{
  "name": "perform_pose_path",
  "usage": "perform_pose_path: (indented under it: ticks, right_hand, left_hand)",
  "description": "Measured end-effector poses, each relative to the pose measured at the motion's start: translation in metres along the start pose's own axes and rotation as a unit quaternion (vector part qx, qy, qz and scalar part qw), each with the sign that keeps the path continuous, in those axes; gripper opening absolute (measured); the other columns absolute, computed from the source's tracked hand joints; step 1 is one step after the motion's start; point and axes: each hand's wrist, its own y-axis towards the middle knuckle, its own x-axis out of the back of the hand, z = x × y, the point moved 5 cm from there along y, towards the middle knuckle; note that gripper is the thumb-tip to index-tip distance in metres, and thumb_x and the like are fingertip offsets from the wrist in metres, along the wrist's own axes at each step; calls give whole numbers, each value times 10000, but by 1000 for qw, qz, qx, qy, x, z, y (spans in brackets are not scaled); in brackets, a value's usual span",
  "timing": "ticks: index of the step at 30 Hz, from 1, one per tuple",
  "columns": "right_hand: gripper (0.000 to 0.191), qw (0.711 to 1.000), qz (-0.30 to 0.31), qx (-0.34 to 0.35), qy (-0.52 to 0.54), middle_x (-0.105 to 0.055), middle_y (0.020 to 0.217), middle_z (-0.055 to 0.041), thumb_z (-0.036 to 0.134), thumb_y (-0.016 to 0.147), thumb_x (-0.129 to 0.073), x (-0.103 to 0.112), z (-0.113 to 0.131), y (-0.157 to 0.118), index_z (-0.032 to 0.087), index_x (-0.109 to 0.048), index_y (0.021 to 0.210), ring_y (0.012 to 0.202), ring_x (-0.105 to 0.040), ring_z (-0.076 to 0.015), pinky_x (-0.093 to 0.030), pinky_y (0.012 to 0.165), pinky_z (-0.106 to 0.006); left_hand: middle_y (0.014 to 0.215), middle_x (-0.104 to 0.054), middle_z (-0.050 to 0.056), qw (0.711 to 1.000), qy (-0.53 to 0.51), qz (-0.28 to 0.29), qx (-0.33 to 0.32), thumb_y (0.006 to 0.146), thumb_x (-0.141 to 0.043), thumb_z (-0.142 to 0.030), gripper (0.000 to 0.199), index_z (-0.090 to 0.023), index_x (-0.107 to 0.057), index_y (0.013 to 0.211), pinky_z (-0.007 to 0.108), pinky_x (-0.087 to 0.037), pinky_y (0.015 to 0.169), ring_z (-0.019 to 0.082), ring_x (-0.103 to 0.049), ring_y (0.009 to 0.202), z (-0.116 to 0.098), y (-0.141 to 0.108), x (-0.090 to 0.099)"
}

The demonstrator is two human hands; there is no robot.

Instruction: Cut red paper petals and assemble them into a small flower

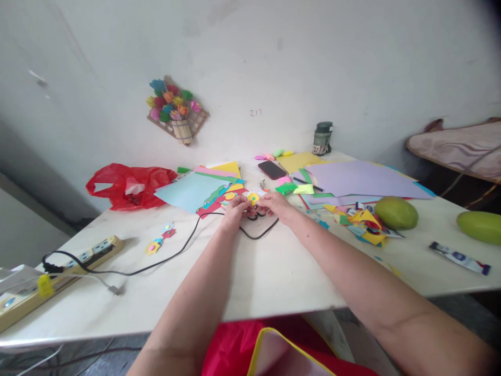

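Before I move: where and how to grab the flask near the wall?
Probably best around the middle of the flask, below its dark lid, coming from the front. It stands upright, its body looks roughly round, and the wall rises behind it, so a rear approach looks cramped. I'd avoid the lid; can't tell whether it's tight.

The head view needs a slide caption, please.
Left hand and right hand hold a yellow paper flower above a white table.
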Motion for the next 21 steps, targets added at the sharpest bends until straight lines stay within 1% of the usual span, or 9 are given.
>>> perform_pose_path:
  ticks: [3, 7, 10, 13, 16, 21]
  right_hand:
    - [124, 1000, 17, 2, -10, -663, 554, -12, 145, 719, -644, 1, 0, 2, 144, -619, 597, 452, -542, -86, -327, 383, -175]
    - [80, 1000, 2, 7, -6, -640, 517, -1, 112, 698, -625, 5, 3, 1, 141, -633, 624, 438, -530, -83, -323, 386, -172]
    - [91, 1000, -7, 6, -14, -625, 497, 4, 82, 679, -621, 6, 5, 0, 139, -627, 609, 434, -516, -78, -321, 389, -171]
    - [98, 1000, -7, 8, -12, -626, 501, 5, 87, 674, -621, 6, 5, -1, 143, -622, 594, 437, -515, -81, -325, 398, -177]
    - [95, 1000, -9, 12, 9, -616, 498, 11, 106, 666, -624, 6, 3, 1, 148, -611, 583, 448, -520, -86, -331, 413, -184]
    - [58, 1000, -14, 8, 21, -589, 484, 23, 134, 646, -638, 5, 1, 1, 158, -606, 603, 463, -526, -97, -321, 413, -189]
  left_hand:
    - [597, -579, -22, 1000, 4, 5, -2, 602, -713, -302, 300, -169, -493, 756, 283, -536, 565, 118, -578, 552, -1, -1, 0]
    - [595, -561, -34, 1000, 12, 13, 2, 590, -729, -318, 324, -171, -490, 753, 285, -533, 564, 114, -569, 523, 0, -1, -2]
    - [589, -559, -33, 1000, 14, 19, 2, 588, -733, -327, 327, -172, -489, 742, 278, -523, 555, 113, -566, 510, 1, -1, -2]
    - [580, -564, -30, 1000, 15, 19, 1, 599, -733, -339, 324, -172, -496, 744, 277, -523, 555, 115, -567, 507, 2, 1, -1]
    - [596, -591, -11, 1000, 21, 20, 10, 600, -738, -351, 324, -166, -511, 737, 275, -525, 560, 118, -576, 515, 4, 1, 0]
    - [656, -637, 25, 999, 32, 41, 11, 592, -756, -349, 314, -147, -536, 691, 250, -511, 562, 114, -596, 533, 4, 1, -3]
